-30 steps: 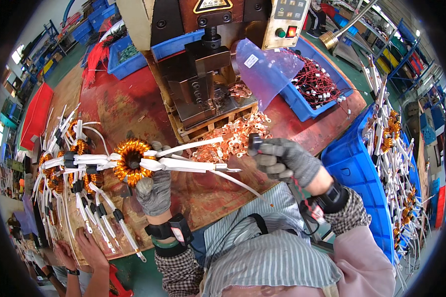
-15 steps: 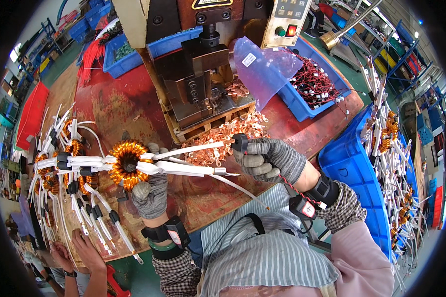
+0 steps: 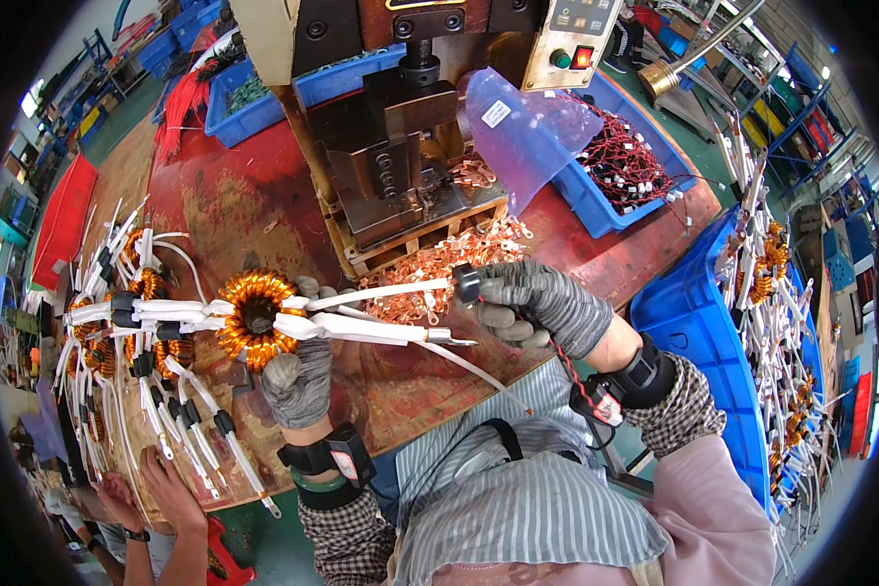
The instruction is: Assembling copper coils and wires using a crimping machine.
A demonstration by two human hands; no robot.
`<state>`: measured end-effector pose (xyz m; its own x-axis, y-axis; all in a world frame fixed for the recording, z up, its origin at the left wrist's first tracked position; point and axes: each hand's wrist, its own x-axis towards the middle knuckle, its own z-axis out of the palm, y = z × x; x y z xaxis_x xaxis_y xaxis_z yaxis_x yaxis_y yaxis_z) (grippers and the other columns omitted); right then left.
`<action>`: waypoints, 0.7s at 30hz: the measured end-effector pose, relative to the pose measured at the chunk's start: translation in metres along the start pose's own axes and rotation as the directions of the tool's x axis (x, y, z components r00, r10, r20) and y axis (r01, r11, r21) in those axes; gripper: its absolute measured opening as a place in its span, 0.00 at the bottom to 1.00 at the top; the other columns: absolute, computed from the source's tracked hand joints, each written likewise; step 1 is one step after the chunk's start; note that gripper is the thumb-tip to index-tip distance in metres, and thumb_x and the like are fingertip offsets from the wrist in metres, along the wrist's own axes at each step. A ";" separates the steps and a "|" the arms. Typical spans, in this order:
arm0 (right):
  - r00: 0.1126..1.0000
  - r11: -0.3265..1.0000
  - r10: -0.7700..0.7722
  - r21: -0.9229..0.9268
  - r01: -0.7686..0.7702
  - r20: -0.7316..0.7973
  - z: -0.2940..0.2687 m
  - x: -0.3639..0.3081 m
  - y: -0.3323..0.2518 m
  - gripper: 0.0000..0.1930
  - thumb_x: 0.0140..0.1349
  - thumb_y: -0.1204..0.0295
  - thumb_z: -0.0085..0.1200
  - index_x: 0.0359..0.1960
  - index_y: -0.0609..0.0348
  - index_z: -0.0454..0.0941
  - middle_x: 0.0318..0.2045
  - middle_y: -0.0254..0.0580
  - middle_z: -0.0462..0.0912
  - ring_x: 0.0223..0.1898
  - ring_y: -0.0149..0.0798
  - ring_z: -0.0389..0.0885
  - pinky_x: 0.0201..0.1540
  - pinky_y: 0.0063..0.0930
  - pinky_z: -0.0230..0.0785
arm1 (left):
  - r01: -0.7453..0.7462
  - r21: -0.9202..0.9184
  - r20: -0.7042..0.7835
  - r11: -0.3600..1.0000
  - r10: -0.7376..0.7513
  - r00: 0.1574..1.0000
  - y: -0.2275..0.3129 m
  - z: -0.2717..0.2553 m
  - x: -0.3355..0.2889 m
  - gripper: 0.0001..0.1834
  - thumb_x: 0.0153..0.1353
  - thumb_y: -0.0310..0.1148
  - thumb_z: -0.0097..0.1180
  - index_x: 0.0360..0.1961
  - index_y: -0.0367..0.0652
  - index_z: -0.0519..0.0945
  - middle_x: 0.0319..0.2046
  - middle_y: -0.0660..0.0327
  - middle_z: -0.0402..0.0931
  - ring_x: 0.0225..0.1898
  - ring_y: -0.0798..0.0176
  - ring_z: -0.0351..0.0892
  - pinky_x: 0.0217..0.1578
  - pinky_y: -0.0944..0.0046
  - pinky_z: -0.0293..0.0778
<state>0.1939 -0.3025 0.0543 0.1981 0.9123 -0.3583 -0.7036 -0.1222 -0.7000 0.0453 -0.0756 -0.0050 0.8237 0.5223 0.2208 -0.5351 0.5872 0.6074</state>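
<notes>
My left hand (image 3: 298, 384), in a grey knit glove, is closed around a copper-wound toroidal coil (image 3: 232, 337) at its near and right side. White sleeved leads (image 3: 371, 329) run out from the coil to both sides, and one ends in a bare metal tip. My gloved right hand (image 3: 532, 308) pinches a small black ring (image 3: 467, 283) at the end of the upper white lead. The ring meets the lead's end, whose copper tip is hidden. A twisted red and black wire (image 3: 566, 363) hangs from under my right fingers toward the wrist.
Beyond my hands stands a press (image 3: 391, 156) with loose copper terminals (image 3: 410, 293) heaped before it. A blue bin (image 3: 606, 217) holds red-black wires. More coils (image 3: 98, 356) lie at left near another person's hands (image 3: 171, 493). A large blue crate (image 3: 698, 322) of coils is at right.
My right hand has brought the black ring slightly left against the lead's end, and the copper tip that showed there is now covered. My left hand keeps its hold on the coil.
</notes>
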 end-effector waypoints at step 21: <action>0.640 0.404 -0.762 -0.705 0.583 0.093 0.033 -0.011 0.011 0.23 0.51 0.73 0.62 0.50 0.56 0.73 0.36 0.29 0.81 0.32 0.18 0.73 0.35 0.16 0.68 | 0.064 -0.330 0.099 0.942 -0.033 0.995 -0.005 0.015 -0.005 0.40 0.43 0.45 0.65 0.56 0.43 0.63 0.48 0.49 0.66 0.49 0.50 0.69 0.55 0.45 0.64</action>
<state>0.1615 -0.3005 0.0715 0.5998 0.7137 0.3618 0.3124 0.2074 -0.9270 0.0466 -0.0907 0.0027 0.8555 0.4389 0.2746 -0.5130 0.7906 0.3344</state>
